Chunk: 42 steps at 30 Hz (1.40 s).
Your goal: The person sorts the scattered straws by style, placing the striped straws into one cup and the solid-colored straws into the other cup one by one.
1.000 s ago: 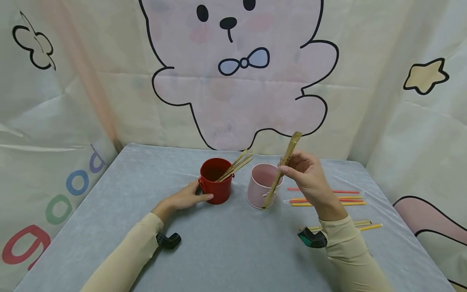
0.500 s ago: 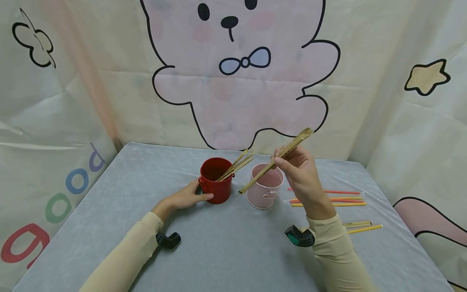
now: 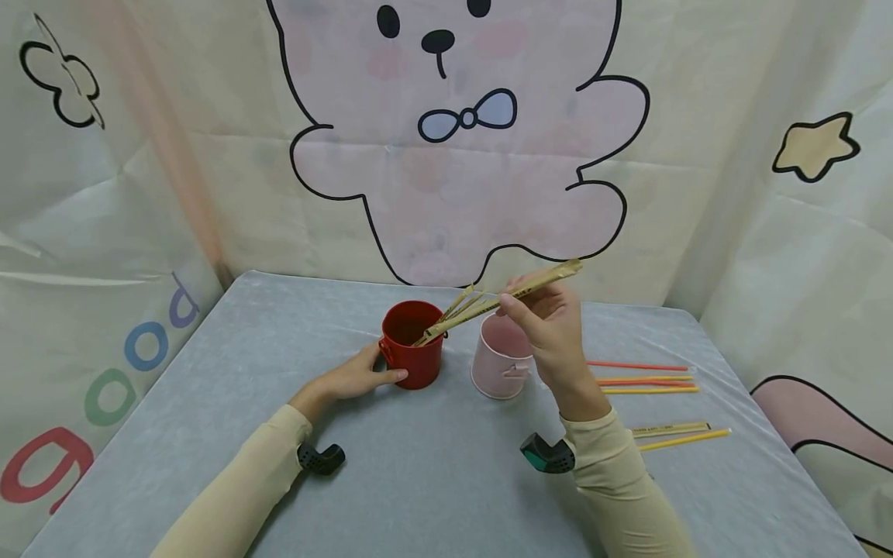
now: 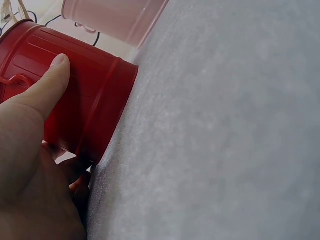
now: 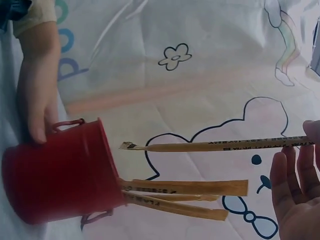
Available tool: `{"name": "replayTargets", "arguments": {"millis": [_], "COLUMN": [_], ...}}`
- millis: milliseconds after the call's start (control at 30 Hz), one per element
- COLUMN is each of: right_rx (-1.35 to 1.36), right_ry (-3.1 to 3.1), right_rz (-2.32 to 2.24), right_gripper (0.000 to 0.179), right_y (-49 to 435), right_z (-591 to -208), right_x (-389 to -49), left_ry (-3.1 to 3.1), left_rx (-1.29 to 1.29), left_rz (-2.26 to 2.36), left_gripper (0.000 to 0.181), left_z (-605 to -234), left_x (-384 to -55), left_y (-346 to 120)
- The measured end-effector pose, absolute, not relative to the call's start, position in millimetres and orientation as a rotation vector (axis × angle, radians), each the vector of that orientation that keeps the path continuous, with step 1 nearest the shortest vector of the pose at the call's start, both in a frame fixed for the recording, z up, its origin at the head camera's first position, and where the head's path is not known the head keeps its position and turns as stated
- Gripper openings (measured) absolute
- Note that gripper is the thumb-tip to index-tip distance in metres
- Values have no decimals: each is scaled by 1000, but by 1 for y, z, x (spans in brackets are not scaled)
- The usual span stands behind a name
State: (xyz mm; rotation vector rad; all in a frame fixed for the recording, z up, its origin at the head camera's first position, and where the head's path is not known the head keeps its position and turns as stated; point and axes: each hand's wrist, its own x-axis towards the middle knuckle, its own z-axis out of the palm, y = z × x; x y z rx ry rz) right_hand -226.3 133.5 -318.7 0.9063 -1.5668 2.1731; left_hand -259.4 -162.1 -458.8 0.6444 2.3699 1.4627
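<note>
My left hand (image 3: pixel 358 377) holds the red bucket (image 3: pixel 418 367) at its left side; in the left wrist view the thumb (image 4: pixel 47 87) lies along the bucket's wall. Several paper-wrapped sticks (image 5: pixel 195 188) lean out of this bucket. Pinched between my right hand's (image 3: pixel 554 333) thumb and fingers is another long stick in a printed brown paper wrapper (image 3: pixel 481 309). It slants down to the left, its lower end near the red bucket's rim. In the right wrist view that end is apart from the rim. Just below my right hand stands a pink bucket (image 3: pixel 498 377).
On the table's right side lie a red straw (image 3: pixel 645 366) and a group of yellow and orange-red straws (image 3: pixel 649 390). Nearer, a paper-wrapped stick (image 3: pixel 673 428) and a yellow straw (image 3: pixel 691 441) lie side by side. A printed cloth backdrop hangs behind the table.
My right hand has moved left from beside the pink bucket, tilting the wrapped stick from steep to flatter, its lower end now at the red bucket. The left hand has stayed in place.
</note>
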Motion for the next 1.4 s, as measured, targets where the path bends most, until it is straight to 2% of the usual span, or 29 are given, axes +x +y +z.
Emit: {"name": "replayTargets", "arguments": {"millis": [300, 467, 600, 867, 1400], "right_rx": [922, 914, 876, 792, 757], "right_ry": [-1753, -1842, -1946, -2268, -2361], "right_rz": [2062, 2039, 2014, 1835, 1671], "right_gripper": [31, 12, 22, 16, 24], "right_y": [113, 106, 106, 111, 137], "right_z": [-336, -343, -348, -352, -341], "right_x": [-229, -234, -237, -243, -245], "left_ry": [2376, 2357, 2354, 2367, 2403], "left_rx": [591, 591, 615, 643, 706], "left_rz": [1443, 1468, 1485, 1479, 1471], "left_gripper": [80, 78, 76, 75, 72], "left_z": [-457, -458, -457, -456, -463], "left_x": [-257, -258, -258, -259, -260], "left_y": [-167, -167, -167, -165, -162]}}
